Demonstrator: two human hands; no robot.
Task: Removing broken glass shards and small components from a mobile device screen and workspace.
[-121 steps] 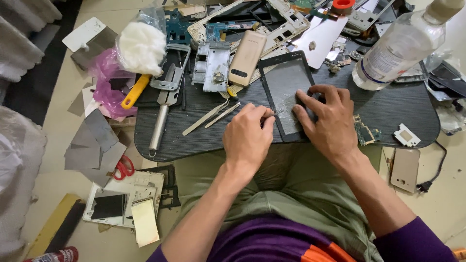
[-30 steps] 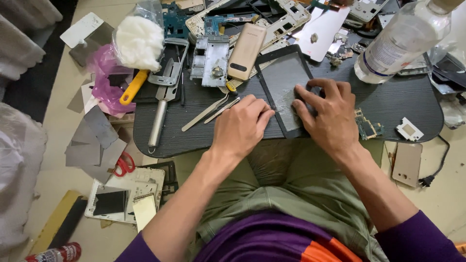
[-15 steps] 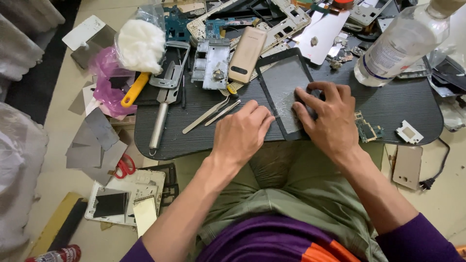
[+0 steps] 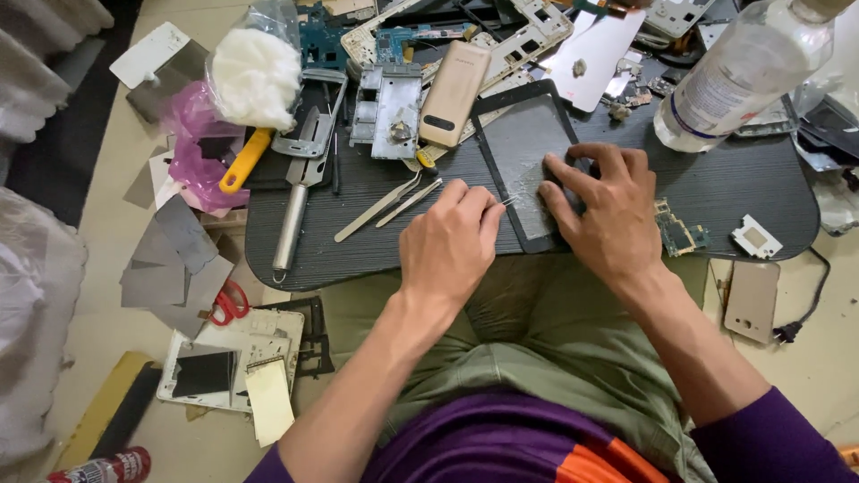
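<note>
Here, seen from above, the right hand [image 4: 608,210] lies flat with spread fingers on the lower right part of a dark touchscreen panel [image 4: 523,152], pressing it against the dark oval table [image 4: 769,179] near the table's front edge. The left hand [image 4: 452,241] is curled into a loose fist just beside the panel's left edge, pinching a thin metal tool [image 4: 507,202] whose tip meets the cracked, whitish patch of the glass; the kind of tool cannot be told. To the left of that hand lie two pairs of tweezers [image 4: 385,204], side by side and aslant. Farther left rest a steel-handled tool [image 4: 293,219] and a yellow-handled one [image 4: 243,161], the latter touching a pink plastic bag [image 4: 192,152]. A clear bag of white cotton wool [image 4: 255,72] sits at the table's far left corner. Behind the panel stand a gold phone back cover [image 4: 455,94] and a bare metal phone frame [image 4: 386,105]. A clear plastic bottle [image 4: 747,67] lies at the far right, and a small green circuit board [image 4: 680,231] rests just beside the right wrist. On the floor to the left are red-handled scissors [image 4: 228,302] among grey sheets.
</note>
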